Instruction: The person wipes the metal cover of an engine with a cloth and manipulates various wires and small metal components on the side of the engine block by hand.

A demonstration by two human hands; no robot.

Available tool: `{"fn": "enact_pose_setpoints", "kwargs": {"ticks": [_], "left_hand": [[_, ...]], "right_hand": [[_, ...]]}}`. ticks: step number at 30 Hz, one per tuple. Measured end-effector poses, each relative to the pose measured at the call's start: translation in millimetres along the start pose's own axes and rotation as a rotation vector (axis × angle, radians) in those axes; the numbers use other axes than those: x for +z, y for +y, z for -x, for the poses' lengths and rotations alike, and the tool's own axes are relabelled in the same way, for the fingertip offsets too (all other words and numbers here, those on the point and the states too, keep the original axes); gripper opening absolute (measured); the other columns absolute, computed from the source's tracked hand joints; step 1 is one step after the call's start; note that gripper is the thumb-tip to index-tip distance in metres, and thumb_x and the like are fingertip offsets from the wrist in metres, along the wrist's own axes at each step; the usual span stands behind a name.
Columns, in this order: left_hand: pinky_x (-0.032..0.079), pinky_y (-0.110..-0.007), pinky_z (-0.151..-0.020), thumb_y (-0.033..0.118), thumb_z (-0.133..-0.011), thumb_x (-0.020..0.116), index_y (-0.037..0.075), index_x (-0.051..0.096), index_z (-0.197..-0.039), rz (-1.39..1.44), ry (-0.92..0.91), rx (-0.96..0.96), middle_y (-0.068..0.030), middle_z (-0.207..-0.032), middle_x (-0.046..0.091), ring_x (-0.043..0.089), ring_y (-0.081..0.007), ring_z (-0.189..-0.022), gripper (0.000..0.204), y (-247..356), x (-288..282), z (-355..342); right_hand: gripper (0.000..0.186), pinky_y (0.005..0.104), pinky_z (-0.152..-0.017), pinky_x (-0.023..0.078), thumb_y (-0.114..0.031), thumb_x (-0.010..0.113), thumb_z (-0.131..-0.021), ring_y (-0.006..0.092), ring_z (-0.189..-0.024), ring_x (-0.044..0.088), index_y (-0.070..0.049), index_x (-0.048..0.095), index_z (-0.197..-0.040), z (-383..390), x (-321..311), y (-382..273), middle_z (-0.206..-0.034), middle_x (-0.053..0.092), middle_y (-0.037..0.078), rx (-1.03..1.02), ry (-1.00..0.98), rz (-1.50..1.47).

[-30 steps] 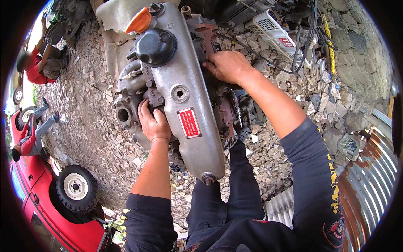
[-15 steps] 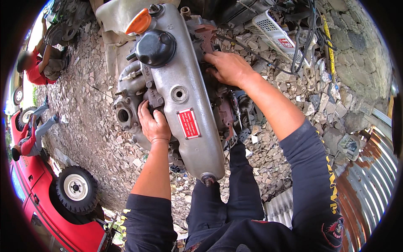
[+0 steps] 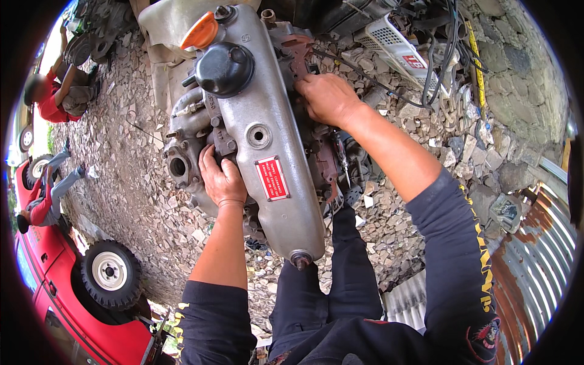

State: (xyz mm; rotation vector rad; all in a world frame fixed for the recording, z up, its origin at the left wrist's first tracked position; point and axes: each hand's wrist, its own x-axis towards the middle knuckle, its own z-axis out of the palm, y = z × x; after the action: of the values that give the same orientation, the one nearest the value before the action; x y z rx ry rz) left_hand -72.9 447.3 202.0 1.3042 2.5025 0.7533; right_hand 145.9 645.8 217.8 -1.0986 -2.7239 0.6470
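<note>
A large engine (image 3: 277,225) stands before me under a long grey metal valve cover, which carries a red label plate (image 3: 272,178), a round hole and a black rounded cap (image 3: 225,70). My left hand (image 3: 223,180) grips the left side of the engine, its bent fingers over the metal parts beside the cover. Close by sits a round port flange (image 3: 178,166). On the other side, my right hand (image 3: 328,99) reaches in beside the rusty brown manifold (image 3: 325,159). Its fingers are curled inward, their tips and whatever they hold hidden.
Broken stones cover the ground. A white plastic crate (image 3: 398,52) and black cables lie far right, near a stone wall (image 3: 517,67). Rusty corrugated sheet (image 3: 535,261) is at the right. A red vehicle (image 3: 73,292) and two people in red are on the left.
My right hand has shifted slightly, its fingers curling further in beside the valve cover. The left hand keeps its place on the engine.
</note>
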Motion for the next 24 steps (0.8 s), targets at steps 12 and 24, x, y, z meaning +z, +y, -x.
{"fn": "enact_pose_setpoints", "kwargs": {"ticks": [12, 24], "left_hand": [[0.037, -0.044, -0.103, 0.022, -0.083, 0.045, 0.000, 0.051, -0.122, 0.001, -0.012, -0.024, -0.0187, -0.130, 0.051, 0.047, -0.0374, -0.121, 0.046, 5, 1, 0], [0.037, -0.043, -0.103, 0.023, -0.083, 0.044, -0.001, 0.051, -0.122, -0.003, -0.007, -0.013, -0.0184, -0.129, 0.052, 0.047, -0.0365, -0.121, 0.046, 4, 3, 0]], "right_hand": [[0.028, 0.0435, -0.086, 0.051, -0.018, 0.060, -0.089, 0.0342, -0.104, 0.060, -0.006, 0.063, -0.114, 18, -23, -3, -0.113, 0.063, 0.013, 0.105, 0.042, 0.028], [0.019, 0.0386, -0.072, 0.052, -0.008, 0.062, -0.083, 0.0292, -0.080, 0.066, -0.004, 0.065, -0.101, 187, 60, -37, -0.086, 0.066, 0.014, 0.863, 0.440, -0.421]]}}
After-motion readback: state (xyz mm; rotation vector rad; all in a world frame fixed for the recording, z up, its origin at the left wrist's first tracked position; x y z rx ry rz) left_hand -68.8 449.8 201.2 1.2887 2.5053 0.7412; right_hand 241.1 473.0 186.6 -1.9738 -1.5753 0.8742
